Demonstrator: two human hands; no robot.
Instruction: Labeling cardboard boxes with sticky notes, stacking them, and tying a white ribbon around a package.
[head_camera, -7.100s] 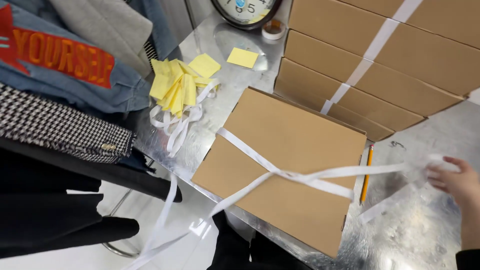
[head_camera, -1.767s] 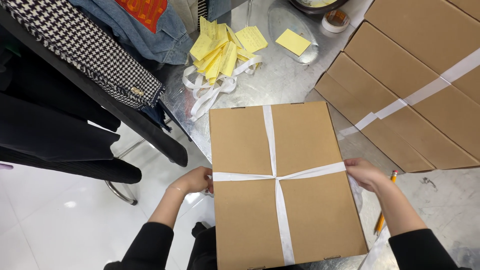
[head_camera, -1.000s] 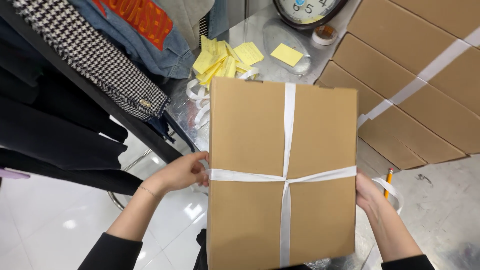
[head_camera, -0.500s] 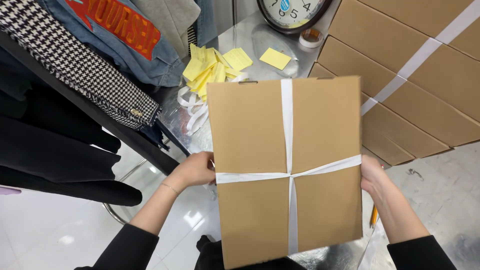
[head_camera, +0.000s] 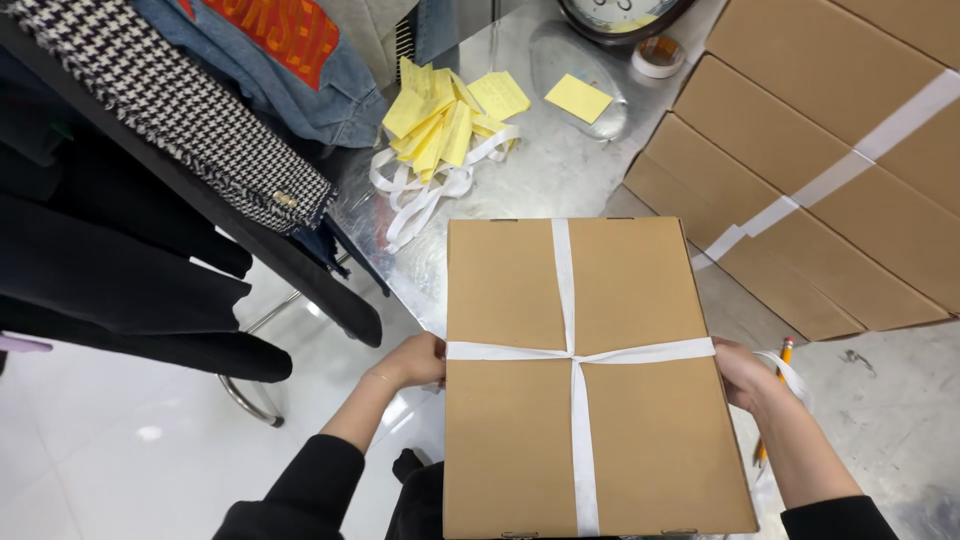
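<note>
Head camera shows left hand (head_camera: 415, 358) and right hand (head_camera: 738, 370) gripping the ribbon-tied cardboard box (head_camera: 585, 375) by its sides above the metal table (head_camera: 560, 175) edge, where it could slip.

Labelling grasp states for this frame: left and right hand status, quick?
Left hand: closed grip on the left edge of the cardboard box.
Right hand: grip on the box's right edge, at the white strap.
</note>
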